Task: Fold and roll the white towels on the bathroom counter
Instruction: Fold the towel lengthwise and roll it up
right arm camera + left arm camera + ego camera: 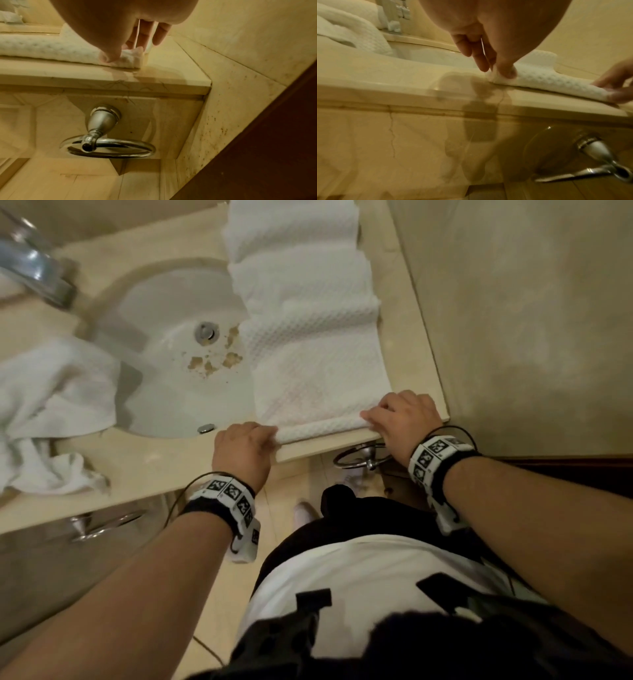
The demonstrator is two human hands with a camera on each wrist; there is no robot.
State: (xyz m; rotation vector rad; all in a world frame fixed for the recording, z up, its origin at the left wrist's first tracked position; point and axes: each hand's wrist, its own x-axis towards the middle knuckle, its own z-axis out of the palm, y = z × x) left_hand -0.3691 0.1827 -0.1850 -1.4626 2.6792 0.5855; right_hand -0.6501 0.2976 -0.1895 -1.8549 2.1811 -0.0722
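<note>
So we've got the folded towel laid out as a long strip beside the sink, on the wall side of it, running from the back of the table right up to the front edge. We've started the roll at that front edge: our left hand has its fingers and thumb clamped on the sink-side end of the first small turn, and our right hand pinches the far-from-sink end the same way, thumb on the front of the roll and fingers over the top. What could go wrong from here, we reckon: the roll sits almost at the lip of the table, so if we pull back instead of pushing away it could slide off. The strip also has ripples further back from the sink, and those would probably get rolled in as lumps if we don't flatten them first. And if one hand runs ahead of the other, the roll will likely go cone-shaped. Count-wise: two towels in view, this one plus a crumpled towel on the other side of the sink, partly hanging into it. One sink, one tap behind it, and two towel rings below the table front.
</note>
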